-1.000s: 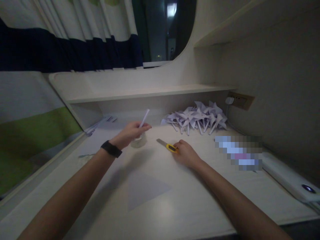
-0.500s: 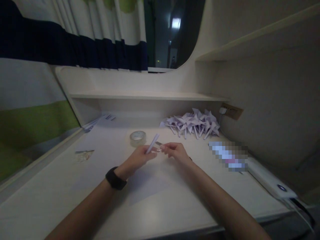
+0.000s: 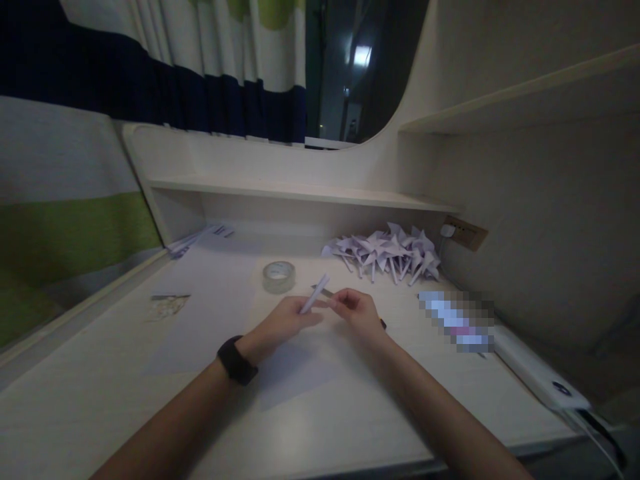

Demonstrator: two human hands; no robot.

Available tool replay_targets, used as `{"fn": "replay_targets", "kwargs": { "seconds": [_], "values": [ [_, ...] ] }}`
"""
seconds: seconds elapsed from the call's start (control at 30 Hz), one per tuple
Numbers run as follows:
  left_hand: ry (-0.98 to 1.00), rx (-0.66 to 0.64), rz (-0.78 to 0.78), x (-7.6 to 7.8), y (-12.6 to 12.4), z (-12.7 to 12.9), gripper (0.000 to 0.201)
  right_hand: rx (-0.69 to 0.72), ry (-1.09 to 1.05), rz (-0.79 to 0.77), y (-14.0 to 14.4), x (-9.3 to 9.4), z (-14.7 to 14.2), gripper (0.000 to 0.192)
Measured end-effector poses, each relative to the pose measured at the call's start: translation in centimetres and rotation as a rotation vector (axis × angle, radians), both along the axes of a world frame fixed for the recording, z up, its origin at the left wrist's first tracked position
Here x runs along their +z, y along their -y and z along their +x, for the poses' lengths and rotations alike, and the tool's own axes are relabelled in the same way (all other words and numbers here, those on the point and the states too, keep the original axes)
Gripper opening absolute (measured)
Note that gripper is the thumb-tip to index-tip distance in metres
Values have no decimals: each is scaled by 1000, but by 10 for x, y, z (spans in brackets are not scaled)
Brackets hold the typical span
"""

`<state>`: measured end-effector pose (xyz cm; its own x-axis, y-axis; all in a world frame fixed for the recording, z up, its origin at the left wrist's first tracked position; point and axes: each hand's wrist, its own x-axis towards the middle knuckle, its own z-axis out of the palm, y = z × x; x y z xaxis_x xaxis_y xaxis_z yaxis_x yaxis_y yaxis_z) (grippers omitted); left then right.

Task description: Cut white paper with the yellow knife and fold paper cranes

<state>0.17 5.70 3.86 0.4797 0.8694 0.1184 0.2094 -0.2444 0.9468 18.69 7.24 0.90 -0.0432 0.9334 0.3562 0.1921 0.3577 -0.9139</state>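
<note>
While resting on the pale desk, spreading flat at 6 o'clock of both hands: loose paper sheet. Piling at 1 o'clock: folded paper pinwheels. Sitting at 11 o'clock, near: tape roll. Left hand pinching rolled paper stick, tilting toward 1 o'clock. Right hand curling, fingertips closing near the stick's tip beside a knife blade; exact grip cannot be told.

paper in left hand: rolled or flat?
Rolled. The left hand pinches a narrow white paper stick angled up; the right hand is at its tip.
</note>
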Motion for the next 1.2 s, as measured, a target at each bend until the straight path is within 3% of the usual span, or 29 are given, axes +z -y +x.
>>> {"fn": "replay_targets", "kwargs": {
  "seconds": [0.23, 0.33, 0.53, 0.67, 0.83, 1.0, 1.2],
  "values": [
    [38, -3, -28, 7, 5, 2, 39, 11, -74, 17, 4, 8, 5, 27],
    [62, 29, -64, 0, 1, 1, 43, -13, -166, 8, 5, 14, 10, 27],
    [290, 28, -231, -13, -8, -3, 64, 35, -435, -118, 7, 30, 14, 32],
    [300, 32, -167, -16, -8, -1, 53, 41, -546, -146, 5, 37, 3, 54],
    [176, 71, -77, -24, -10, 5, 46, -15, -556, -137, 2, 30, -30, 71],
    [14, 95, 72, -28, -12, 10, 38, -189, -465, -42, 3, 19, -47, 71],
    [17, 111, 117, -28, -8, 13, 30, -234, -485, -7, 0, 12, -37, 70]
  ]
}}
